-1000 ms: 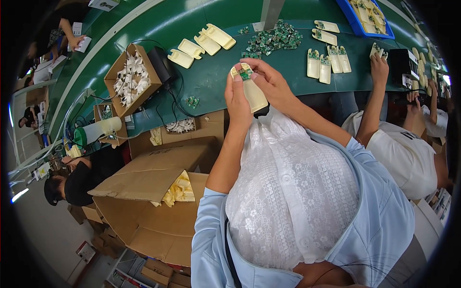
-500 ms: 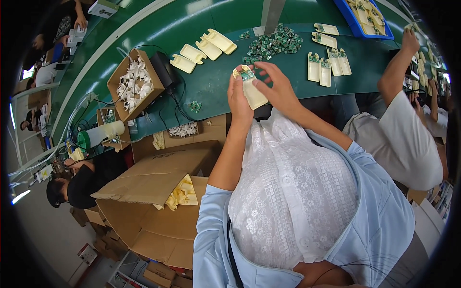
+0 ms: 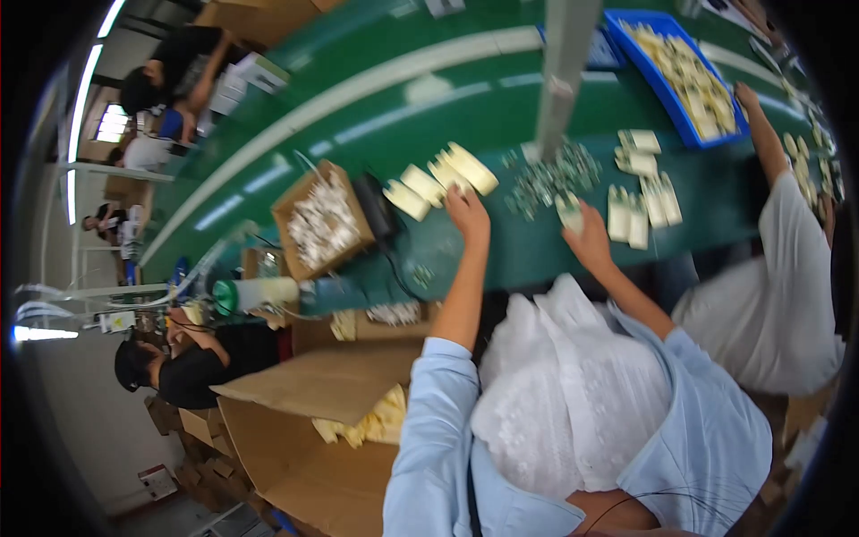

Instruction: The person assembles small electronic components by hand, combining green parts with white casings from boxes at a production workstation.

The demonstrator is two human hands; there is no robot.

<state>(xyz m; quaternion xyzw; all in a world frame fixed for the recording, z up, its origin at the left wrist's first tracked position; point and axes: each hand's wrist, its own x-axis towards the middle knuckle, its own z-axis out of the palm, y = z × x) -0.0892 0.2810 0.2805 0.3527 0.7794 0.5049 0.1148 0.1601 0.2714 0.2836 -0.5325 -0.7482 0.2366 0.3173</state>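
Observation:
My left hand reaches to the cream plastic shells lying in a row on the green table. Its bent fingers close on the near end of one shell; blur hides the fingertips. Farther right, my right hand grips another cream shell near the table, just in front of a heap of small green circuit boards. Beside that hand, on its right, several shells fitted with boards lie in a group.
A blue tray of cream parts stands at the far right, past a grey post. To the left are a cardboard box of white parts and a black device. A large open carton stands lower left. A co-worker's arm reaches in at right.
My hands have parted from over the table's near edge. The left went forward to the loose shells; the right carried a shell right, toward the finished-looking group. The view has shifted too.

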